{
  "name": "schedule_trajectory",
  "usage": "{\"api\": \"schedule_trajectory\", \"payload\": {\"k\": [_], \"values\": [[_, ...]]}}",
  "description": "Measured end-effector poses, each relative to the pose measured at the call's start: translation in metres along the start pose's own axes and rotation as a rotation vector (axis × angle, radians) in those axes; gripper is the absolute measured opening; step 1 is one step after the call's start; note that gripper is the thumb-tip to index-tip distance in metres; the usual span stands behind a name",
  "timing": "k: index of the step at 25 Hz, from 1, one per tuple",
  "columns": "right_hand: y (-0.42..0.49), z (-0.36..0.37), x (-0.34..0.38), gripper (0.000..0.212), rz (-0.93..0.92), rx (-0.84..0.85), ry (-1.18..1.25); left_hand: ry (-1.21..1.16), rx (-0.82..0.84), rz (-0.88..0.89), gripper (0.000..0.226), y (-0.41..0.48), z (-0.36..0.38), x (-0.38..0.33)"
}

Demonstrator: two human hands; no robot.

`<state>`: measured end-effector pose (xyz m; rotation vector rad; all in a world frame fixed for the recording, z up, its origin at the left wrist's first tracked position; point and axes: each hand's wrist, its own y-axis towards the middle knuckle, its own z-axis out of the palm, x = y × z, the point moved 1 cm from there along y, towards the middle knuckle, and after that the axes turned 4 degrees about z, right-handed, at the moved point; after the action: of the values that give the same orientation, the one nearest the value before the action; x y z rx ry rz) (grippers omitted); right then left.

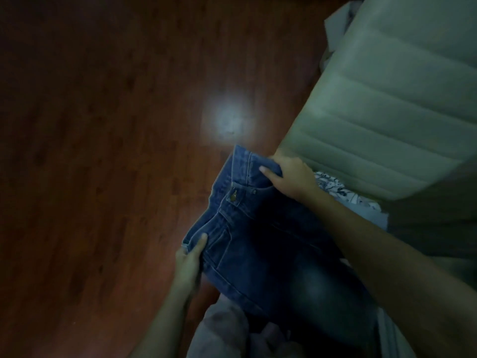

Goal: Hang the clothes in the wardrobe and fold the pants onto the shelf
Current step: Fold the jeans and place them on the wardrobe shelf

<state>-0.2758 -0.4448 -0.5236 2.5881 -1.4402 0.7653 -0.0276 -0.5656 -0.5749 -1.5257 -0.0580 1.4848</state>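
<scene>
A person holds a pair of jeans (258, 241) by the waistband over a dark wooden floor (103, 125), in a dim room, with a padded panel (387, 112) just to the right. The left hand (191, 257) pinches one end of the waistband, thumb on top of the denim. The right hand (291, 177) grips the other end, fingers curled over the edge. Between the hands the waistband is spread out, button side up, and the legs hang down toward the person and out of sight at the bottom of the frame.

The jeans look unfolded, so the folding step appears to be only starting. Neither wardrobe nor shelf is in view (nor any hanger), so how much has already been hung cannot be judged from here. More laundry seems to be waiting. A patterned cloth (343, 192) lies just behind the right wrist at the foot of the panel, and a pale garment (224, 329) is bunched below the jeans near the person's body. By this evidence most of the job lies ahead: the jeans need folding and carrying to the shelf, and the other pieces need putting away.
</scene>
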Motion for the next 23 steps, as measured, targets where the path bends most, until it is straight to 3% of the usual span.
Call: {"api": "schedule_trajectory", "payload": {"k": [5, 9, 11, 15, 17, 20, 23], "values": [[-0.102, -0.125, -0.012, 0.031, 0.140, -0.196, 0.306, 0.064, 0.040, 0.095, 0.014, -0.094, 0.079, -0.057], [-0.184, -0.246, -0.036, 0.018, 0.323, -0.453, 0.381, 0.260, 0.209, 0.163, 0.051, -0.166, 0.170, -0.096], [-0.237, -0.311, -0.046, 0.017, 0.369, -0.615, 0.376, 0.312, 0.363, 0.186, 0.058, -0.214, 0.226, -0.116], [-0.321, -0.417, -0.043, 0.015, 0.419, -0.921, 0.349, 0.171, 0.745, 0.246, 0.023, -0.304, 0.324, -0.164], [-0.369, -0.479, -0.035, 0.011, 0.427, -1.116, 0.349, 0.118, 0.974, 0.234, 0.020, -0.358, 0.368, -0.201], [-0.434, -0.563, -0.016, 0.016, 0.360, -1.353, 0.271, 0.152, 1.221, 0.467, 0.014, -0.431, 0.406, -0.280], [-0.481, -0.610, 0.019, 0.020, 0.148, -1.292, 0.382, 0.222, 1.323, 0.818, 0.020, -0.471, 0.418, -0.359]]}}
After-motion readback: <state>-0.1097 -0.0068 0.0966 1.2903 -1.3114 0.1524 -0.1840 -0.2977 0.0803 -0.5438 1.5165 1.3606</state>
